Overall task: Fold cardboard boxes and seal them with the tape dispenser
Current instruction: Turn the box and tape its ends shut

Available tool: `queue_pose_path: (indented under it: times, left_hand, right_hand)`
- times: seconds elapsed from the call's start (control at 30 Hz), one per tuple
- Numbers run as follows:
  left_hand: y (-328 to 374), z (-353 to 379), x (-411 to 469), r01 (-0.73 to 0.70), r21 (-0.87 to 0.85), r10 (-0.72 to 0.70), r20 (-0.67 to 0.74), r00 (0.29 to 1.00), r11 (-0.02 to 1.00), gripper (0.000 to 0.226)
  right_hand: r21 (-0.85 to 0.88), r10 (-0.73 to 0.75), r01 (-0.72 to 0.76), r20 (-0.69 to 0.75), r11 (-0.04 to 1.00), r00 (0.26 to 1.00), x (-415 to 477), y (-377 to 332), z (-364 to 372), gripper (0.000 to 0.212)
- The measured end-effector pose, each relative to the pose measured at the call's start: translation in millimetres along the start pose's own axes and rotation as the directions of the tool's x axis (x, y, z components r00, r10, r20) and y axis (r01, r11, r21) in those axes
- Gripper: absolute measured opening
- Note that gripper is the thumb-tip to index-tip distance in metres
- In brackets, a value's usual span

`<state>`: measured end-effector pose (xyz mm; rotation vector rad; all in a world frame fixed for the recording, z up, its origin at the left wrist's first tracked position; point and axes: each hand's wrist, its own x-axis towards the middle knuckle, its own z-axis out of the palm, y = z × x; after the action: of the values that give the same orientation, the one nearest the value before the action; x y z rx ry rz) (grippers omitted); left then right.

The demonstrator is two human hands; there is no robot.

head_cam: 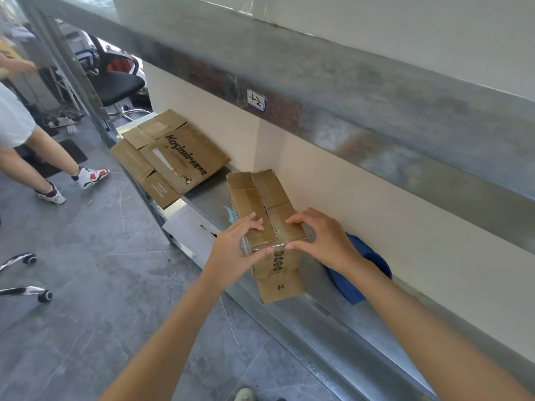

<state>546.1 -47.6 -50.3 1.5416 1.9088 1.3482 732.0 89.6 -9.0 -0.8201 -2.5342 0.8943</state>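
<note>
— Where was the cardboard box [260,198], and how were the hands on it?

— It lay on the metal shelf [208,198] with its top flaps closed. The left hand [231,250] and right hand [324,241] clasped its near top edge on either side of the centre seam [264,202]. Their fingers lay over the top and their thumbs pressed the near face, tips almost meeting.

— What couldn't you make out?

— Just behind the right wrist sat a blue object [376,261]. The wrist and forearm covered so much of it that I couldn't tell what it was. The left palm hid the box's left corner. A pale blue tag [231,214] poked out just beyond the left fingers, its print too small to read. Left of the grip and lower, a white sheet [188,230] lay at the shelf edge with tiny black marks I couldn't read. Far to the left a second person [17,120] was cut off by the frame; only a white top, bare legs and sneakers showed.

— Was any writing legible?

— Directly below the thumbs, round black marks [277,263] ran down the near face, but I couldn't read them. Under them the hanging flap [280,287] read "#8". Beyond the grip and to the left, flattened cartons [173,157] carried "Kasimir" in big black letters, followed by smaller characters I couldn't decipher. Above and beyond the grip, a blue-edged label [256,100] on the stone ledge [318,82] read "12".
</note>
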Motion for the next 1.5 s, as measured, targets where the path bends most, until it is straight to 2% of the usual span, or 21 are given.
queue_pose_path:
  times: [0.07, 0.23, 0.37, 0.47, 0.57, 0.7, 0.77, 0.83, 0.93, 1.0, 1.1, 1.17, 1.27, 1.5]
  left_hand:
    - [1, 7, -1, -0.016, 0.01, 0.016, -0.064, 0.998, 1.0, 0.041]
    - [0, 6, -1, -0.034, 0.04, 0.036, -0.06, 0.998, 0.999, 0.045]
    - [0, 13, -2, -0.057, 0.083, 0.066, -0.106, 0.992, 0.995, 0.042]
    - [0, 10, -3, -0.042, 0.065, 0.048, -0.094, 0.994, 0.997, 0.045]
    - [3, 6, -3, 0.002, 0.013, -0.001, -0.074, 0.997, 1.0, 0.044]
    - [1, 5, 1, 0.029, 0.0, -0.029, -0.07, 0.997, 1.0, 0.031]
    - [1, 5, 0, 0.04, -0.036, -0.042, -0.066, 0.997, 0.999, 0.031]
    - [4, 5, -3, 0.033, -0.084, -0.038, -0.064, 0.997, 0.996, 0.033]
    - [7, 9, -9, 0.007, -0.088, -0.015, -0.092, 0.996, 0.996, 0.038]
    - [5, 13, -13, 0.053, -0.088, -0.065, -0.14, 0.988, 0.995, 0.05]
    - [5, 17, -18, 0.164, -0.146, -0.186, -0.152, 0.971, 0.976, 0.07]
    - [5, 16, -17, 0.186, -0.151, -0.206, -0.135, 0.969, 0.971, 0.079]
    - [7, 16, -14, 0.195, -0.151, -0.214, -0.12, 0.969, 0.969, 0.08]
    - [9, 17, -12, 0.224, -0.186, -0.245, -0.096, 0.965, 0.957, 0.079]
  right_hand:
    - [0.024, 0.012, -0.012, -0.024, 1.0, 1.0, -3, 2, 5, 0.043]
    - [0.019, 0.023, -0.023, -0.011, 1.0, 1.0, -2, 2, 5, 0.051]
    - [-0.006, 0.007, -0.008, -0.08, 1.0, 0.997, -1, 0, 14, 0.05]
    - [-0.008, 0.005, -0.005, -0.064, 1.0, 0.998, -3, 1, 15, 0.05]
    - [0.004, 0.011, -0.011, -0.056, 1.0, 0.998, -3, 0, 15, 0.043]
    - [-0.035, -0.02, 0.017, -0.097, 0.999, 0.995, -2, 1, 21, 0.023]
    - [-0.004, -0.005, 0.004, -0.096, 1.0, 0.995, -1, 1, 20, 0.022]
    - [0.052, 0.022, -0.017, -0.086, 0.998, 0.996, -1, 0, 18, 0.03]
    - [0.125, 0.048, -0.042, -0.039, 0.991, 0.998, -1, -1, 17, 0.054]
    - [0.16, 0.067, -0.071, 0.029, 0.985, 0.997, -2, -1, 19, 0.066]
    - [0.2, 0.092, -0.112, 0.108, 0.973, 0.99, -5, 2, 22, 0.069]
    - [0.191, 0.094, -0.115, 0.117, 0.975, 0.989, -5, 4, 22, 0.069]
    - [0.162, 0.103, -0.119, 0.102, 0.98, 0.989, -2, 6, 22, 0.068]
    - [0.228, 0.126, -0.143, 0.091, 0.963, 0.988, -2, 2, 22, 0.078]
